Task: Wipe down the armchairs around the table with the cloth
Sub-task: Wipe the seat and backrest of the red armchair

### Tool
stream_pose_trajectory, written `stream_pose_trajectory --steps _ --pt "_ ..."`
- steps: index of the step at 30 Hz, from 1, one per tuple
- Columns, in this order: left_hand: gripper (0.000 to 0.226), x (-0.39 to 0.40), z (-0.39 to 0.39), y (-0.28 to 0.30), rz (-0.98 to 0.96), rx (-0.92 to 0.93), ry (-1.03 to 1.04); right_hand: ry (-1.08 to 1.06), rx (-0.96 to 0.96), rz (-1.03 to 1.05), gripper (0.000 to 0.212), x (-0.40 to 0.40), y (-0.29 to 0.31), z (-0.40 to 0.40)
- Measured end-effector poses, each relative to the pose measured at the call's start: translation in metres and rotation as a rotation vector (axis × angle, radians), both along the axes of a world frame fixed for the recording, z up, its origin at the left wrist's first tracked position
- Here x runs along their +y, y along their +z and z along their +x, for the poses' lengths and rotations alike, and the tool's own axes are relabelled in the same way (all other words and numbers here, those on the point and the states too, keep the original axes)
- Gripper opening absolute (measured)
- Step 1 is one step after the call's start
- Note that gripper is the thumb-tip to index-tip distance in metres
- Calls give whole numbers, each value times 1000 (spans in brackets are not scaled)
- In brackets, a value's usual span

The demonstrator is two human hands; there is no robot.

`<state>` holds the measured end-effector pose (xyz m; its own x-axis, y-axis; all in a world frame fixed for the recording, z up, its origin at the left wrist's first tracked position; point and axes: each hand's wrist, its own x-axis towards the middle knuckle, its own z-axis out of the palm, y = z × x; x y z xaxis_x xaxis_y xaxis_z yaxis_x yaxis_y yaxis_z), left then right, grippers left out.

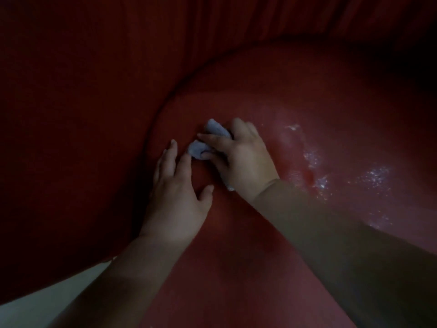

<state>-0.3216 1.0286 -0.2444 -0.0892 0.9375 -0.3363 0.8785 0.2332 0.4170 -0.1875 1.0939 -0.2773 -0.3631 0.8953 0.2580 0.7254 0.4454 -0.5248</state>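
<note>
The right hand (243, 159) lies on top of a crumpled pale blue-grey cloth (216, 130), its fingers curled round the fabric and pressing it down onto the red seat of an armchair (272, 91). Folds of the cloth stick out past the fingertips on the far side, another bunch shows under the thumb, and a small pale scrap peeks out at the heel of the hand near the wrist. A brownish sleeve (343, 245) covers the right forearm up to the wrist.

The left hand (176, 200) rests flat on the same seat just beside the right one, fingers straight and slightly spread, thumb held apart to the right. It holds nothing; its index fingertip lies right by the lower bunch of cloth, though whether it touches is unclear in the dim light.

The seat surface is smooth and shiny. To the right of the hands it carries whitish wet-looking speckles and streaks (314, 159) catching the light. A dark curved seam runs to the left of the hands, where the seat meets the darker red upholstered side and back. A pale strip (47, 294) shows at the lower left corner, beyond the chair's edge.
</note>
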Motion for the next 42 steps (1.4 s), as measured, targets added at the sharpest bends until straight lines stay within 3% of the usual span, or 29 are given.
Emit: stream_pose_trajectory --steps 5,8,11,13,14,21,27,30,35,42 --pt "96 0 -12 3 -50 4 -36 -281 -180 65 28 24 -7 41" --pt "103 1 -15 7 -71 25 -53 -444 -31 38 18 32 -9 38" --pt "108 2 -12 8 -59 37 -44 -240 62 68 6 32 -4 -6" --pt "111 3 -9 8 -75 39 -33 -23 -10 101 25 30 -7 -22" --pt "113 2 -9 7 -80 43 -36 -22 -73 125 31 34 -9 -21" --pt "111 7 1 9 -76 68 -87 -179 -120 20 42 53 -4 20" --pt "109 9 25 15 -48 36 -167 -343 -55 -67 30 49 -4 65" --pt "108 10 39 16 -58 43 -202 -396 -159 -136 35 42 -5 95" --pt "109 10 63 15 -65 47 -243 -417 -228 2 34 14 -9 146" --pt "111 15 89 13 -45 94 -295 -471 -232 33 30 -4 -9 185"
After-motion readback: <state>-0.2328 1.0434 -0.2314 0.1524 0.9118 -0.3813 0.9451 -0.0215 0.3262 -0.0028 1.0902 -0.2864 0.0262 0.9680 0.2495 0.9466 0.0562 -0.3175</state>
